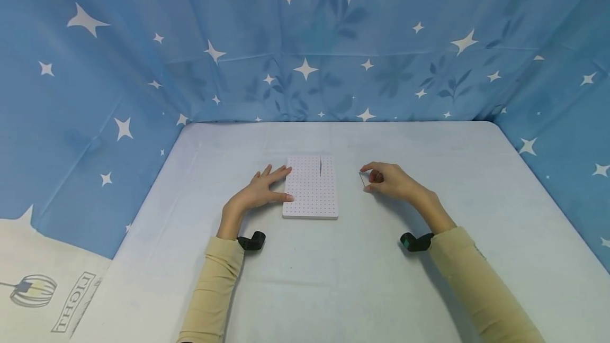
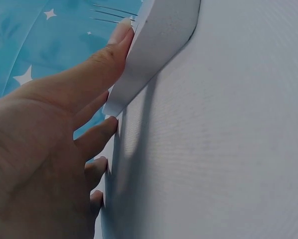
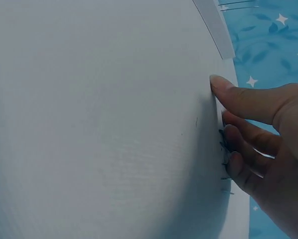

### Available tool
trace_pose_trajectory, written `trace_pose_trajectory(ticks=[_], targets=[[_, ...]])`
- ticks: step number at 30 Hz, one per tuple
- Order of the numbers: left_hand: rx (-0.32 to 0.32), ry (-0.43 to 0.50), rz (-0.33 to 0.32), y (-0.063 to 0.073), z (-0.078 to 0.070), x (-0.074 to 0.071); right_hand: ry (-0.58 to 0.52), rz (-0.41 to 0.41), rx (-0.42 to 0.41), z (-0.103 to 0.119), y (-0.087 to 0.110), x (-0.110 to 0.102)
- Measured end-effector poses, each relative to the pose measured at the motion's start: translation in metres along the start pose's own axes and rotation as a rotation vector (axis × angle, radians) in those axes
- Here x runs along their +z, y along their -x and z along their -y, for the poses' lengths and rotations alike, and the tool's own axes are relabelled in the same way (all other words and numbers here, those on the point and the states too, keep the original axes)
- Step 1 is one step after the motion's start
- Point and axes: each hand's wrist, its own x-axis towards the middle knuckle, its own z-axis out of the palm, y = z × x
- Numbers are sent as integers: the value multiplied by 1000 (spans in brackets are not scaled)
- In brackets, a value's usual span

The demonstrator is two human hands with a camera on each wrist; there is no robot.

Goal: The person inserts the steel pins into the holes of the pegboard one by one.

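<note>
A white board [image 1: 312, 189] with rows of small holes lies on the table. Several thin metal pins [image 1: 321, 166] stand upright near its far end; the left wrist view shows these pins [image 2: 109, 9] side by side. My left hand [image 1: 259, 190] rests at the board's left side with fingers spread, the thumb on its near left part. To the right of the board, my right hand [image 1: 391, 180] pinches a thin pin [image 1: 362, 180] lengthwise between thumb and index finger. In the right wrist view, small dark slivers [image 3: 224, 149] show beside the curled fingers.
A white cloth [image 1: 305, 279] covers the table. Blue curtains [image 1: 267, 25] with white stars hang behind it and along both sides. Each wrist carries a small black camera, the left camera [image 1: 252, 241] and the right camera [image 1: 415, 242] both close over the cloth.
</note>
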Motion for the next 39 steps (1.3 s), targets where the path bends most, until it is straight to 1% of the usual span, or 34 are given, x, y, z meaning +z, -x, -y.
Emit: trace_pose_trajectory(ticks=[6,13,23,31,39], targets=[[5,11,-1,1,0,0,-9,25,-16,-6,-2,-1],[2,-5,-5,1,1,0,-37,55,-13,-7,-4,-3],[-15,-13,-12,0,-1,1,-64,44,-1,-8,-4,-2],[-24,-10,-1,0,1,1,-132,-14,42,-5,1,0],[-15,-10,-14,-1,2,1,-171,-124,30,-3,6,4]])
